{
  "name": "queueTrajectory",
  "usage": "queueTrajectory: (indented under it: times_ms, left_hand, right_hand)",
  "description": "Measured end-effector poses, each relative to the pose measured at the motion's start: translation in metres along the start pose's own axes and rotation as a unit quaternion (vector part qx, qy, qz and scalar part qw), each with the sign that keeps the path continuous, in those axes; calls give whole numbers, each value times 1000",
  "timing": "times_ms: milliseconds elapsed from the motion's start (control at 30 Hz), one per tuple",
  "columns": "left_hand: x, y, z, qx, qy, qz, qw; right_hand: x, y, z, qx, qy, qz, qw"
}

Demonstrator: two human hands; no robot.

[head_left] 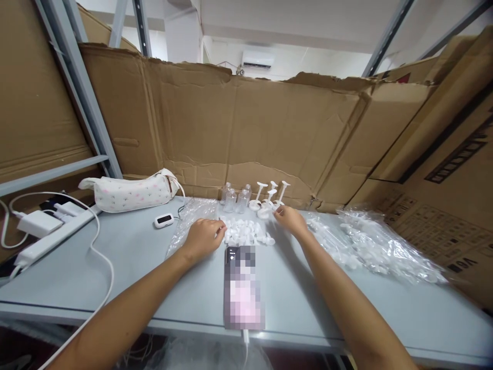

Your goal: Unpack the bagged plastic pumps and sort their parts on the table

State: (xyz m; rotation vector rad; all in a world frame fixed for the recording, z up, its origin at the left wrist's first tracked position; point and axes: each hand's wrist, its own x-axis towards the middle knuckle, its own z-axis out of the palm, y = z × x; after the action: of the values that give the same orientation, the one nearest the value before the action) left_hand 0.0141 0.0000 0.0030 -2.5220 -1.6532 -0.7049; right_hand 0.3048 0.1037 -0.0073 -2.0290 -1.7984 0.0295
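My left hand [204, 237] rests on the table, fingers curled together at the left edge of a pile of small white plastic pieces [242, 231]; what its fingertips hold, if anything, is too small to make out. Farther right, my right hand [291, 221] has its fingers pinched at the round base of a white T-topped plastic stand [284, 190]. Several similar stands [261, 192] are upright just left of it. Beside them are several clear small bottles [230, 199], open at the neck. A phone [244, 290] lies in front of the pile, with a white cable plugged in.
Clear plastic bags of white parts [385, 246] lie on the right. Bubble wrap [188, 218], a small white device [164, 221] and a patterned pouch [134, 192] are on the left. A power strip [54, 241] trails a cable. Cardboard [262, 123] walls the back.
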Motion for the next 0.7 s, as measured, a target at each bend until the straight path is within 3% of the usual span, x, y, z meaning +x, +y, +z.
queueTrajectory:
  times_ms: [167, 300, 467, 700]
  left_hand:
    - [-1, 1, 1, 5, -1, 14, 1000]
    - [-2, 3, 3, -5, 3, 32, 999]
    - [-5, 5, 5, -12, 11, 49, 999]
    - [-6, 5, 5, -15, 10, 54, 998]
  right_hand:
    - [13, 47, -37, -83, 13, 145, 986]
    - [11, 94, -53, -101, -42, 216, 970]
    - [4, 124, -49, -69, -118, 194, 971]
    - [-12, 111, -49, -38, -87, 142, 985]
